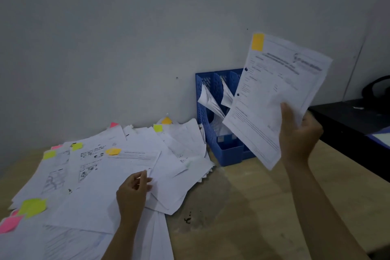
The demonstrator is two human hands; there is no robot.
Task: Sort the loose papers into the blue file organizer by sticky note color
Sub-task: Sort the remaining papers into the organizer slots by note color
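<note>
head view: the right hand [299,133] grips a thin sheaf of printed sheets [276,99] by its lower edge, thumb on the front, holding it tilted in the air in front of the blue organizer [219,133]; an orange note [257,42] sits at its top left corner. the organizer, perforated plastic with upright dividers, stands against the wall [126,38], curled papers already in its left slots. the left hand [133,191] pinches the edge of a sheet atop the loose pile [109,175], a flat, overlapping sprawl with yellow, pink and orange notes at its edges. bare wooden table [253,207] lies open between pile and right arm; a dark desk [348,124] borders the right.
</note>
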